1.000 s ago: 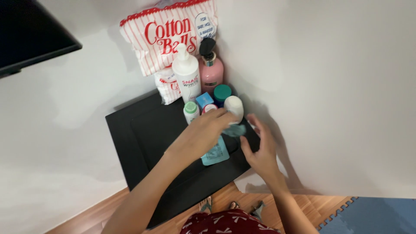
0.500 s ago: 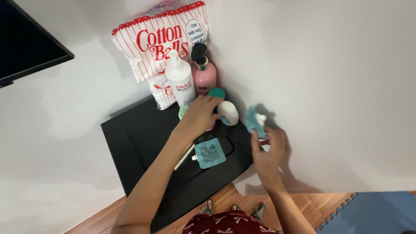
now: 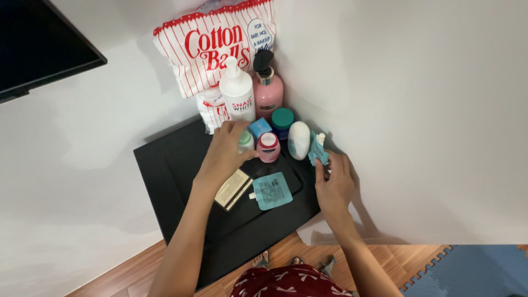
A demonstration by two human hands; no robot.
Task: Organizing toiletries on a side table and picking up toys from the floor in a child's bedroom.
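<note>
Toiletries sorted by two hands on a black corner stand

Toiletries crowd the back corner of a flat, matte black stand (image 3: 165, 170) set against white walls. From the left: a dark screen (image 3: 38, 49) hangs on the wall, then a soft, puffy bag of cotton balls (image 3: 212, 47) in red and white stripes leans at the rear. Before it stand a tall white pump bottle (image 3: 237, 96) and a glossy pink pump bottle (image 3: 269, 88). The left hand (image 3: 225, 151) reaches in, its fingers curled over a small green-capped bottle (image 3: 245, 140), seemingly gripping it. Just below the wrist lies a flat tan sachet (image 3: 234, 189), and beside that a flat teal pouch (image 3: 271, 191) with a small spout. Further right sit a small blue box (image 3: 258, 127), a round pink jar (image 3: 268, 147), a dark green-lidded jar (image 3: 282, 118) and a smooth white egg-shaped bottle (image 3: 298, 141). At the stand's right edge the right hand (image 3: 334, 181) pinches a crumpled teal sachet (image 3: 318, 148) between its fingertips.

The bottles stand very close together, so a nudge from either hand could likely topple the tall pump bottles. The sachet sits near the stand's edge and might slip to the wooden floor (image 3: 385, 258)
</note>
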